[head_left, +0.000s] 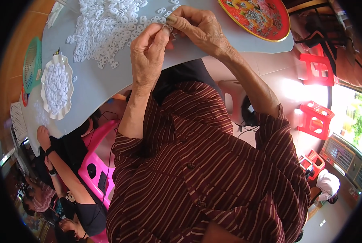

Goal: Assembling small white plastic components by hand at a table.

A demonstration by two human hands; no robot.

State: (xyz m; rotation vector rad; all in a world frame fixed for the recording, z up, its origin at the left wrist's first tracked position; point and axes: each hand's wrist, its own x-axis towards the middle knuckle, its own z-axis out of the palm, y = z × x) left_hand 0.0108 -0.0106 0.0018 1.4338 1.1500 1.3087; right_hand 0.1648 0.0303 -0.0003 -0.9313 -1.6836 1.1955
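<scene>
Both hands meet above the near edge of a grey-blue table [108, 83]. My left hand [149, 50] pinches with thumb and forefinger. Against it, the thumb and fingers of my right hand [201, 32] are closed too. Between the fingertips is a small white plastic piece [168, 27], partly hidden by them. A wide pile of similar white pieces with holes [100, 28] spreads beyond and left of my hands. To the right, a round red flowered tray [284, 22] with a gold rim carries many small silvery metal parts [258, 20].
A wavy-rimmed white dish [71, 87] full of white pieces stands at the table's left, near a green basket [32, 60]. Another person [71, 178] is at lower left by a pink chair [94, 162]. Red stools [316, 69] stand on the floor at right.
</scene>
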